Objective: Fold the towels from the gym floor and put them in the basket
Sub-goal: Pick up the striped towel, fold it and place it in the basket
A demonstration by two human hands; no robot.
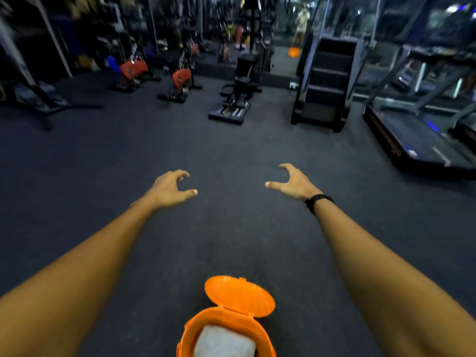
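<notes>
An orange basket [190, 331] stands on the dark floor at the bottom centre, its round lid [238, 296] hinged open and tilted back. A folded white towel [224, 342] lies inside it. Both my arms stretch forward above the basket. My left hand [171, 189] and my right hand [291, 182] hover over bare floor with fingers loosely curved and thumbs pointing inward, holding nothing. A black band circles my right wrist. No towel shows on the floor.
Dark rubber gym floor [231, 145] spreads ahead. Red exercise bikes [180, 82] stand at the back left, a black stepper machine [237, 99] and a stair climber [324, 81] in the centre back, treadmills [417, 130] on the right.
</notes>
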